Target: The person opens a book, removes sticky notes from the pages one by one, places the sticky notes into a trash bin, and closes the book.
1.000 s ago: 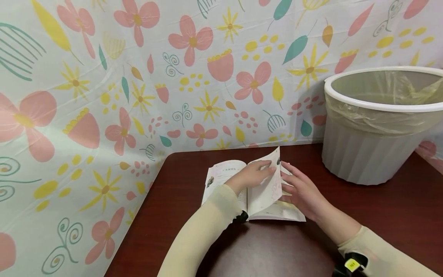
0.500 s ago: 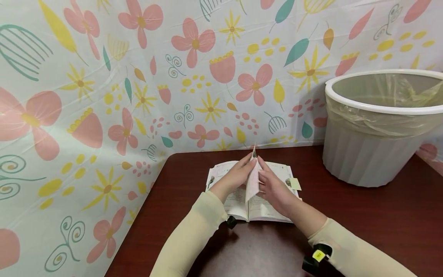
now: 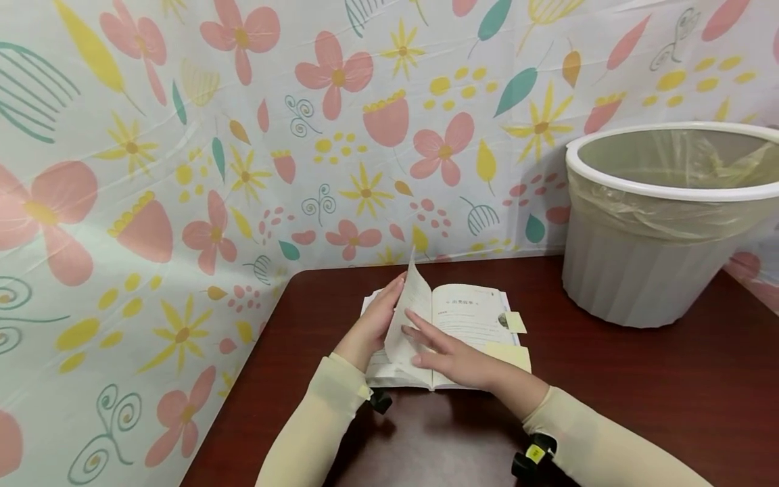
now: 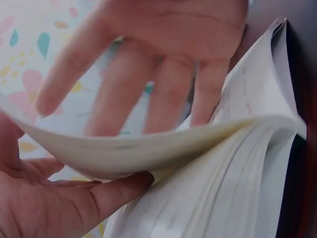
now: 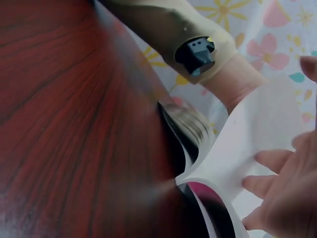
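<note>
An open book lies on the table, its right-hand page showing print. One page stands raised over the left half, curving upward. My left hand is behind that page at the book's left side; in the left wrist view the left hand's thumb touches the page's underside. My right hand reaches across the book with fingers spread, the fingertips against the other face of the page. The right wrist view shows the right hand with its fingers apart, beside the white page.
Pale yellow sticky notes jut from the book's right edge. On the table's right side stands a grey lined bin with a white rim. A flower-printed cloth hangs behind the dark red table.
The raised page has swung from the right half across the spine to the left. Both hands moved leftward, the right hand following the page and the left hand passing behind it.
</note>
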Action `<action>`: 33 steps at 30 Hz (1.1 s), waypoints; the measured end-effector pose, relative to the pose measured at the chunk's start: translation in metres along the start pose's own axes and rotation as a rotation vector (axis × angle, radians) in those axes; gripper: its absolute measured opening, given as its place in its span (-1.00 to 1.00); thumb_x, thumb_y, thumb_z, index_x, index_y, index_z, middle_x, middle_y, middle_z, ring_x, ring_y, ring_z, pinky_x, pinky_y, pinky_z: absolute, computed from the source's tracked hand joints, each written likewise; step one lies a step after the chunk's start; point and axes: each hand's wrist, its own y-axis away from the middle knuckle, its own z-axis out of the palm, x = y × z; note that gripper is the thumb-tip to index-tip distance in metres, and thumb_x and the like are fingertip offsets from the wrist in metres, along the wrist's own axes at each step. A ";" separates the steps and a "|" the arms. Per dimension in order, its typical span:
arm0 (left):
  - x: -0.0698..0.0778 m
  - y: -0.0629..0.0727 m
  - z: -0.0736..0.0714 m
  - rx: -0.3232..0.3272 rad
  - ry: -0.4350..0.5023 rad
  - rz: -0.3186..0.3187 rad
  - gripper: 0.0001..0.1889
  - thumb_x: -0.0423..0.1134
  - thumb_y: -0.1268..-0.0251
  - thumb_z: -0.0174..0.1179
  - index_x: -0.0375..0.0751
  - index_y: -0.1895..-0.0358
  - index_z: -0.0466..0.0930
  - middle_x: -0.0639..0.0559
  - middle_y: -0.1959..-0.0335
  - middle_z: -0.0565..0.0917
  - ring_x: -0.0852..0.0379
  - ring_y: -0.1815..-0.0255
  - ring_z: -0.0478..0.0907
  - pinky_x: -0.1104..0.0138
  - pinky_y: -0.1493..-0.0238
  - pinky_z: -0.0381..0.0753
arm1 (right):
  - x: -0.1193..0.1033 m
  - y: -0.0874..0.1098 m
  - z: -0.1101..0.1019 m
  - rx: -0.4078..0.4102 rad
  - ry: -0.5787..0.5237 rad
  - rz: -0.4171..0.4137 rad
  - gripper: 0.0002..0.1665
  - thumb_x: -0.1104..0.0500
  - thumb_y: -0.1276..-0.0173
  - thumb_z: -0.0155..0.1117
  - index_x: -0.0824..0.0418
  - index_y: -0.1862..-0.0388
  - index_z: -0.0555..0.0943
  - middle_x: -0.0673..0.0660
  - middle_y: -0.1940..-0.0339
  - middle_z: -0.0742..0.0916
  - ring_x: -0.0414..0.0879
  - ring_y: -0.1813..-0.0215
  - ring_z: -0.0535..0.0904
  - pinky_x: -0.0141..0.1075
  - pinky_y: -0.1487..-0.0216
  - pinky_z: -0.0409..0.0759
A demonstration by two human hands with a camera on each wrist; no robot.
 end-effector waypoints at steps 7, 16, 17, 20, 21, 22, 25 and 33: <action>-0.008 0.005 -0.026 0.047 0.064 -0.034 -0.43 0.10 -0.71 -0.21 0.11 -0.64 0.15 -0.15 -0.57 0.34 0.02 -0.37 0.42 0.24 -0.32 0.48 | 0.005 0.006 0.006 -0.073 0.284 0.051 0.05 -0.26 -0.40 0.34 -0.23 -0.71 0.03 0.03 -0.60 0.44 0.03 -0.68 0.16 0.31 -0.66 -0.21; -0.012 0.009 -0.057 0.096 0.113 -0.075 -0.44 -0.04 -0.69 -0.15 0.07 -0.65 0.13 -0.23 -0.39 0.48 0.13 -0.06 0.59 0.28 -0.01 0.64 | 0.011 0.007 0.008 -0.105 0.344 0.052 -0.12 -0.31 -0.39 0.31 -0.16 -0.61 0.31 -0.11 -0.46 0.60 0.05 -0.71 0.14 0.39 -0.61 -0.34; -0.013 0.009 -0.061 0.097 0.104 -0.079 -0.43 -0.06 -0.69 -0.15 0.07 -0.65 0.11 -0.22 -0.42 0.46 0.12 -0.10 0.58 0.28 -0.02 0.63 | 0.012 0.008 0.008 -0.103 0.347 0.055 -0.14 -0.32 -0.38 0.31 -0.16 -0.59 0.34 -0.12 -0.46 0.60 0.05 -0.72 0.13 0.39 -0.62 -0.33; -0.015 0.009 -0.071 0.110 0.083 -0.106 -0.39 -0.09 -0.68 -0.15 0.06 -0.68 0.00 -0.20 -0.55 0.34 0.02 -0.27 0.50 0.25 -0.11 0.59 | 0.013 0.007 0.010 -0.104 0.351 0.055 -0.20 -0.30 -0.39 0.31 -0.10 -0.54 0.43 -0.15 -0.48 0.57 0.06 -0.71 0.13 0.39 -0.62 -0.32; -0.015 0.009 -0.074 0.114 0.075 -0.115 -0.38 -0.10 -0.68 -0.15 0.06 -0.69 -0.04 -0.18 -0.58 0.30 0.00 -0.31 0.47 0.25 -0.12 0.58 | 0.013 0.007 0.010 -0.103 0.352 0.055 -0.22 -0.29 -0.39 0.31 -0.09 -0.52 0.45 -0.15 -0.48 0.56 0.06 -0.71 0.13 0.40 -0.61 -0.32; -0.016 0.009 -0.077 0.119 0.075 -0.124 -0.38 -0.10 -0.68 -0.15 0.04 -0.69 -0.04 -0.19 -0.59 0.28 -0.01 -0.31 0.48 0.24 -0.12 0.59 | 0.013 0.007 0.010 -0.102 0.352 0.055 -0.24 -0.28 -0.39 0.32 -0.07 -0.50 0.48 -0.15 -0.49 0.55 0.07 -0.71 0.14 0.40 -0.61 -0.31; -0.018 0.009 -0.084 0.118 0.057 -0.144 -0.41 -0.09 -0.69 -0.13 -0.02 -0.67 0.05 -0.19 -0.58 0.31 0.02 -0.20 0.59 0.22 -0.03 0.66 | 0.014 0.007 0.010 -0.100 0.358 0.052 -0.28 -0.27 -0.39 0.32 -0.07 -0.46 0.52 -0.15 -0.49 0.56 0.07 -0.71 0.15 0.41 -0.61 -0.30; -0.023 0.007 -0.084 0.182 -0.368 -0.222 -0.51 0.11 -0.50 0.14 -0.05 -0.33 0.61 -0.07 -0.42 0.52 0.01 -0.22 0.54 0.19 0.07 0.66 | 0.014 0.008 0.009 -0.099 0.371 0.049 -0.34 -0.25 -0.40 0.31 -0.06 -0.41 0.57 0.00 -0.48 0.58 0.10 -0.69 0.18 0.42 -0.60 -0.27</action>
